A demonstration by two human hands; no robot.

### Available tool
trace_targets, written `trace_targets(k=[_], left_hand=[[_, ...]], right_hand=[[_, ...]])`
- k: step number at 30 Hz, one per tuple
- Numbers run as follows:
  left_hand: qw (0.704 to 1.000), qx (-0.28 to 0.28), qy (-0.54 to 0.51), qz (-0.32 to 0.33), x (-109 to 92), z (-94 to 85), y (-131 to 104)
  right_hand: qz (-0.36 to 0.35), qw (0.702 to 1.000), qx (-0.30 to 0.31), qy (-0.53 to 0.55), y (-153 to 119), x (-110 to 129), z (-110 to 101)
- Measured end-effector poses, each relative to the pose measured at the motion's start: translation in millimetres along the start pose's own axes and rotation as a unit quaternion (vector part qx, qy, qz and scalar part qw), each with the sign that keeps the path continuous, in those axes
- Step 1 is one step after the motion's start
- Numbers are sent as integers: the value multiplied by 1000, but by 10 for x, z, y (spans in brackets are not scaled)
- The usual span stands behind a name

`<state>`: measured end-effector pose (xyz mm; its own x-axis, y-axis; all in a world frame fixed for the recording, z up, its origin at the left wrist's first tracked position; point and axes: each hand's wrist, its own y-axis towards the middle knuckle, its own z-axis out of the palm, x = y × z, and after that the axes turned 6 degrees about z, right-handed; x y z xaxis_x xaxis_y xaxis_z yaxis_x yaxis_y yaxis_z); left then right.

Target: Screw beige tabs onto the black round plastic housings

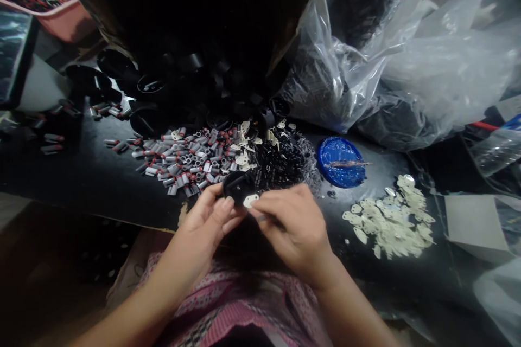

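Observation:
My left hand (215, 211) is closed around the edge of a round black plastic cap (238, 187), tilted up above the table's near edge. Beside it, my right hand (291, 222) pinches a small flat cream-coloured plate with holes (251, 200) between thumb and fingers, close against the cap's right side. Whether plate and cap touch, I cannot tell. Just beyond my hands lies a heap of grey tubes with red bands (191, 160). Several more cream plates (244, 157) and a pile of small black parts (280, 162) adjoin it.
A blue lid smeared with paste (342, 161) carries a thin stick. To its right is a pile of cream plates (391, 222). Clear plastic bags (345, 76) stand at the back right, a dark box (191, 11) behind, and a pink tub (69, 19) at far left.

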<state>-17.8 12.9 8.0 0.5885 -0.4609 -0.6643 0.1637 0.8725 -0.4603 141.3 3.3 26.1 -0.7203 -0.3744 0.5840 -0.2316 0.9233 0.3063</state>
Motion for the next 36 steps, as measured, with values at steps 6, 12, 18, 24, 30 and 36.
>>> trace_targets(k=[6, 12, 18, 24, 30, 36], left_hand=[[997, 61, 52, -6, 60, -72, -12], [994, 99, 53, 12, 78, -95, -17], [999, 35, 27, 9, 165, -96, -3], [999, 11, 27, 21, 199, -60, 26], [976, 7, 205, 68, 122, -598, -294], [809, -268, 490, 184, -43, -1834, -681]], right_hand=[[-9, 999, -30, -1, 23, -24, 30], [-11, 1000, -6, -3, 11, -27, 15], [39, 999, -17, -11, -101, 73, 97], [74, 997, -23, 14, -144, 151, 193], [79, 979, 80, 169, -101, 236, 51], [150, 968, 77, 184, -12, 170, 86]])
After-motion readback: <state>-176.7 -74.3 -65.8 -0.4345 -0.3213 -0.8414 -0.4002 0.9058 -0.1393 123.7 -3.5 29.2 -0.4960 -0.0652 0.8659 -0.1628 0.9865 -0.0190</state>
